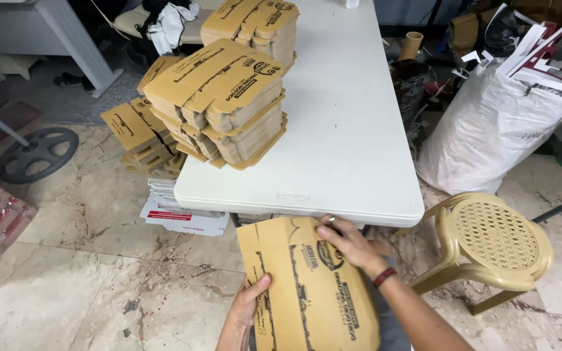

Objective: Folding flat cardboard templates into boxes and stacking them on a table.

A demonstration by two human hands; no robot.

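Cardboard box [307,286] in both hands | table [333,188] ahead | stool [495,237] right

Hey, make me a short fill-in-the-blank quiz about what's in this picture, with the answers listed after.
1. Both hands hold a flat brown ____ box.
2. The right hand wears a ____ wristband.
3. Stacks of folded boxes stand on the ____ table.
4. Right of the table stands a tan plastic ____.

Answers: cardboard; red; white; stool
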